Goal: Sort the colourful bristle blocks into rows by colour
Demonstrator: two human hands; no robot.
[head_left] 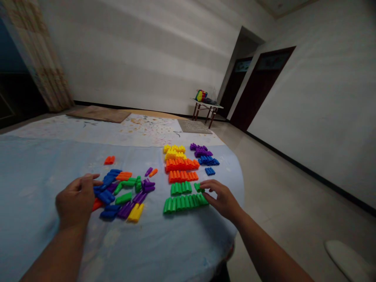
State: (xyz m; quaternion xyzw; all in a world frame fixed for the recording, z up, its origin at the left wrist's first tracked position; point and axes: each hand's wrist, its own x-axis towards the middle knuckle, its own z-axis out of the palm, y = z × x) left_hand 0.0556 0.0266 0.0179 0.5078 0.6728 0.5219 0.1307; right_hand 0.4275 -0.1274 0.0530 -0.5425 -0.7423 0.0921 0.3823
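My right hand [220,197] pinches a small green plastic piece [197,187] between thumb and fingertips, at the right end of a short green row [181,188]. Just below lies a longer green row [185,203] of the same tapered, tube-like pieces. My left hand [78,199] is curled at the left edge of a mixed pile, its fingertips against the blue pieces [106,196]; what it grips, if anything, is hidden. Purple pieces [126,210], a yellow pair [136,213], green pieces [123,198] and orange pieces [123,176] lie in that pile.
Beyond the green rows lie orange rows [183,176], yellow rows [174,152], purple rows [201,151] and blue groups [208,160]. An orange piece [109,160] sits apart at left. The blue cloth [141,250] covers the table, whose rounded edge is at right.
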